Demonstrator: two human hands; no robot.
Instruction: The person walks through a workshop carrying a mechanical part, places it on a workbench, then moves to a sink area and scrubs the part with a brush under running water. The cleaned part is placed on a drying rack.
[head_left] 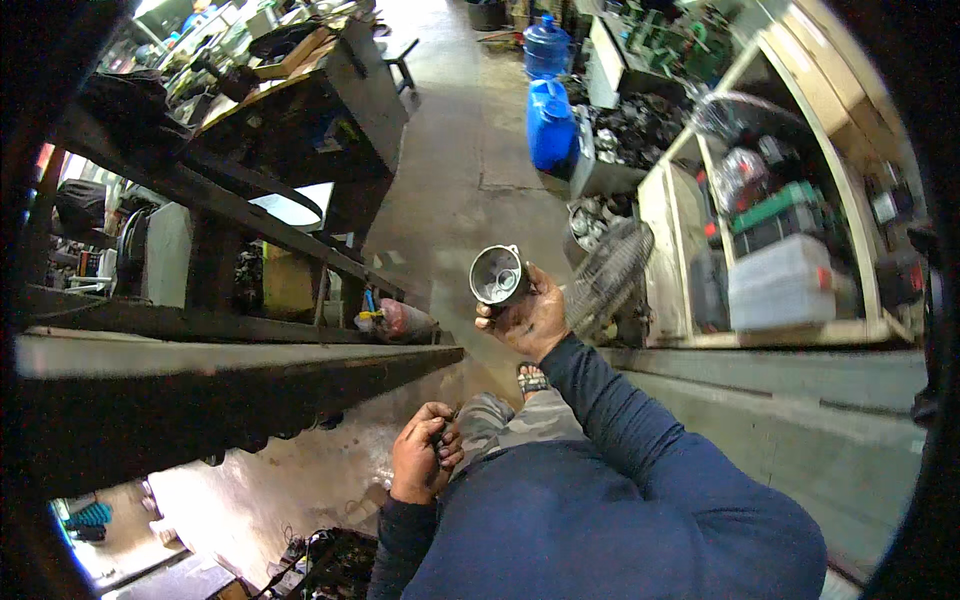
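Observation:
In my right hand (538, 318), stretched out ahead of me, rests a round, cup-shaped metal housing (486, 268) with a pale rim and a small lug on its edge. Its mouth faces up, and a lighter ring-like part (508, 282) shows inside it. My fingers wrap around its right and lower side. Lower and to the left, close to my body, my left hand (425, 455) is closed. A small dark thing seems to be between its fingers, but I cannot make out what it is.
Dark bench frames (260, 235) line the left, a red-wrapped bottle (408, 320) on one rail. On the right stand a grille-like fan guard (615, 275) and a wooden shelf (690, 325) with cases. Blue jugs (550, 125) and a bin of metal parts (635, 140) flank the aisle.

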